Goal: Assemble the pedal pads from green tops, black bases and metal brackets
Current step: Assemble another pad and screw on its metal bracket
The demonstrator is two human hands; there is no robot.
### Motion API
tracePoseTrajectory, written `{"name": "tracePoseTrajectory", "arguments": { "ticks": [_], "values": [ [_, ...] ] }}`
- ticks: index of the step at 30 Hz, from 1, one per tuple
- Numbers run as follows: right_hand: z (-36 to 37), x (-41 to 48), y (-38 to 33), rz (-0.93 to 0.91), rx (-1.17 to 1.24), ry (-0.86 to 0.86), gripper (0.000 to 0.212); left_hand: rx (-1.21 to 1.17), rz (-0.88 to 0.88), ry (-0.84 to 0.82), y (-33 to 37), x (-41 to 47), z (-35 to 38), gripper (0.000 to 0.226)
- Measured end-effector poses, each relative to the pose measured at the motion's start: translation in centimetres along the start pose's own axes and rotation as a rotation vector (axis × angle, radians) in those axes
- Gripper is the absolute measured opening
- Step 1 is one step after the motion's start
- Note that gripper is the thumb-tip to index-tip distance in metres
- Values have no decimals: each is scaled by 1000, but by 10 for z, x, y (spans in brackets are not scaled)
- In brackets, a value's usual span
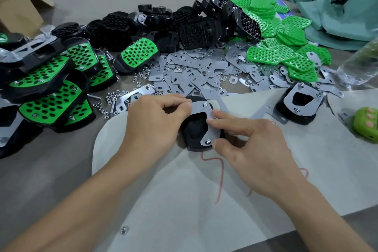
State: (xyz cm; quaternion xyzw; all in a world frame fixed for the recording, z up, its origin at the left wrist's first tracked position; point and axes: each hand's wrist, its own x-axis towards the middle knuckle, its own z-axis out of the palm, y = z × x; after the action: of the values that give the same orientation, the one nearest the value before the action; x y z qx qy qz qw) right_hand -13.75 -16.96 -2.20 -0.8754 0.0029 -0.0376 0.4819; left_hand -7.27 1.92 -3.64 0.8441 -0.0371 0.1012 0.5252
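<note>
A worker's left hand (157,116) pinches the upper edge of a metal bracket (199,108), thumb and curled forefinger closed on it, while the right hand (251,143) presses it flat with a straight forefinger, the thumb held apart just beside the lower screw (208,141). The bracket lies on an upturned black base (192,131) directly under the fingertips. The likely hazard is the bracket lifting off the upper screw (205,104) if either press eases, or a nut slipping away into the loose nuts (114,98) beyond the left knuckles. Spare green tops (286,55) lie well beyond the right fingers. An open cardboard box (18,12) stands far left of the hands, its contents hidden; a clear bottle (358,63) stands to the far right, too blurred to tell what it holds
</note>
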Motion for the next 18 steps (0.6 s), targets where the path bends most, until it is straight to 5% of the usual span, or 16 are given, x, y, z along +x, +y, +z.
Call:
{"name": "tracePoseTrajectory", "arguments": {
  "ticks": [9, 14, 18],
  "values": [
    [15, 11, -6, 12, -208, 255, 11, 91, 1, 47, 9, -8, 3, 22],
    [23, 3, -11, -178, -386, 229, 24, 268, 4, 42, 14, -13, 6, 47],
    [25, 2, -14, -164, -306, 140, 24, 394, 137, 12, 19, -16, 8, 43]
  ]
}}
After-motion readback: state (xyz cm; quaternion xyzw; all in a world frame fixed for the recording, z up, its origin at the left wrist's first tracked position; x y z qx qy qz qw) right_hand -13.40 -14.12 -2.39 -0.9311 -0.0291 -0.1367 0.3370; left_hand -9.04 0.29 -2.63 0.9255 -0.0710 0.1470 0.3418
